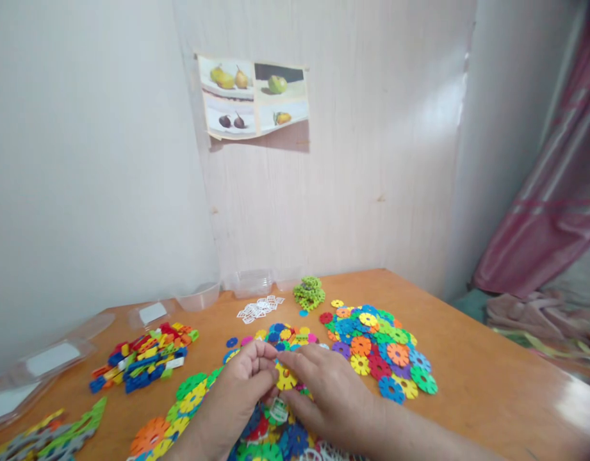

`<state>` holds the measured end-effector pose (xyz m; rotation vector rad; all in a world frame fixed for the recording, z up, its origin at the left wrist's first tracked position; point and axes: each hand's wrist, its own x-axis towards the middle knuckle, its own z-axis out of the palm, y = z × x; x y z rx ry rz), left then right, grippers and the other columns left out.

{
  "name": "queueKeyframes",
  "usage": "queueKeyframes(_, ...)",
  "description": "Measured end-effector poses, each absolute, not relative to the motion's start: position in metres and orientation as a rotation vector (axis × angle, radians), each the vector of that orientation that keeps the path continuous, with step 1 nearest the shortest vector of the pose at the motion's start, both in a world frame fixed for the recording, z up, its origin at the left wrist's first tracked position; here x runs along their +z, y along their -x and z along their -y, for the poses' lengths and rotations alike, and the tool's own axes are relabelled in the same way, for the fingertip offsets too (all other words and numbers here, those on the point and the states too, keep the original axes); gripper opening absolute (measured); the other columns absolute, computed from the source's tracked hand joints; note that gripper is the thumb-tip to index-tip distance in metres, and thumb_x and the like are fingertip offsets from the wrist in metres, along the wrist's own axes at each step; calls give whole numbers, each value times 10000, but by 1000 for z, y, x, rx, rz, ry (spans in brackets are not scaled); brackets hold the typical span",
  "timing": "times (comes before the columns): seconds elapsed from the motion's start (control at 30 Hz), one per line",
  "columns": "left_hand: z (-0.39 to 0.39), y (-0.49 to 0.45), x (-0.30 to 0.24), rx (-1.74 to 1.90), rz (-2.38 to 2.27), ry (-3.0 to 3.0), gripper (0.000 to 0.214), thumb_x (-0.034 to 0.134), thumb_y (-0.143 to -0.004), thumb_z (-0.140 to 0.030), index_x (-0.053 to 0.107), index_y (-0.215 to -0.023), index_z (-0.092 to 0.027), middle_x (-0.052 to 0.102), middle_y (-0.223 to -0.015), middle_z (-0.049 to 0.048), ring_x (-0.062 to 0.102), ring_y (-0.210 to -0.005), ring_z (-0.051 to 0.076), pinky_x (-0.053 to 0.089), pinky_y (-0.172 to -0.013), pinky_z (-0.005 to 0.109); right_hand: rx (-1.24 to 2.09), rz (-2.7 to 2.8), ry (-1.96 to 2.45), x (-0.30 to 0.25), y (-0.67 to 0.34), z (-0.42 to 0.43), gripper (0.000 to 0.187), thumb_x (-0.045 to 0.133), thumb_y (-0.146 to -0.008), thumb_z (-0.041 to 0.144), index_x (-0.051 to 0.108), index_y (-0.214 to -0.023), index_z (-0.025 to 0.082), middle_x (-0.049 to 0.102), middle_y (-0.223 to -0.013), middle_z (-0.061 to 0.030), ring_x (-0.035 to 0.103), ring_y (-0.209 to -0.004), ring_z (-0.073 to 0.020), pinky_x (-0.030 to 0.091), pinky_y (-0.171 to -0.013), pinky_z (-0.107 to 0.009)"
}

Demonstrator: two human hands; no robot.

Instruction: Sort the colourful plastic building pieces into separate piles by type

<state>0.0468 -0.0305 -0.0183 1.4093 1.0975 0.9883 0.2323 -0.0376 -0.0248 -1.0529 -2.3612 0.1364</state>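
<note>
My left hand (pixel 244 378) is closed, its thumb and curled fingers at the left edge of a yellow notched disc (pixel 286 379). From the other side, my right hand (pixel 326 384) grips the same disc, fingers over its top and thumb below. Part of the disc is hidden by the fingers. Just under it is a small pale green-and-white piece (pixel 278 410); whether it is held or lies on the pile, I cannot tell. Below and behind both hands spreads a heap of coloured notched discs (pixel 261 452), largely covered by my hands and forearms.
More notched discs (pixel 398 354) are piled on the right of the wooden table (pixel 487 384). Coloured building pieces (pixel 145 355) lie at left, grey and green strips (pixel 68 435) nearer me. White pieces (pixel 260 309), a green stack (pixel 309 294) and clear containers (pixel 198 298) line the back.
</note>
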Motion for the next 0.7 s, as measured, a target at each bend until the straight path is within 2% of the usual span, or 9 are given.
queueKeyframes(0.2, 28, -47, -16, 1032, -1159, -1380, 372, 640, -794, -449, 600, -1052, -183, 611, -783, 11, 553, -691, 137, 439, -663, 249, 6, 2198, 1192, -25, -254, 14, 384, 550, -890, 394, 574, -1230, 218, 676, -1098, -67, 593, -1014, -223, 422, -859, -341)
queueKeyframes(0.33, 25, -41, -10, 1121, -1289, -1369, 416, 691, -716, -499, 638, -985, -186, 647, -777, 23, 586, -714, 163, 459, -670, 264, -145, 1968, 1573, -21, -299, -19, 355, 525, -888, 398, 609, -1151, 175, 685, -1063, -104, 596, -1025, -259, 389, -885, -366)
queueKeyframes(0.47, 23, -36, -7, 1172, -1355, -1377, 418, 702, -690, -515, 663, -946, -187, 692, -823, 46, 608, -718, 176, 465, -665, 270, -157, 1831, 1900, -28, -342, -44, 374, 514, -867, 426, 621, -1120, 171, 680, -1078, -126, 563, -1093, -304, 376, -885, -404)
queueKeyframes(0.57, 23, -35, -6, 1169, -1394, -1393, 405, 683, -704, -526, 663, -932, -192, 701, -840, 45, 616, -741, 183, 463, -685, 273, -155, 1771, 2000, -36, -355, -50, 430, 504, -858, 461, 620, -1156, 174, 652, -1166, -146, 514, -1168, -327, 371, -908, -431)
queueKeyframes(0.7, 23, -35, -7, 1150, -1448, -1441, 376, 637, -752, -532, 643, -930, -201, 696, -844, 30, 621, -797, 188, 457, -744, 276, -215, 1817, 1944, -43, -341, -46, 526, 473, -879, 484, 555, -1298, 175, 581, -1311, -154, 429, -1281, -323, 309, -1021, -455)
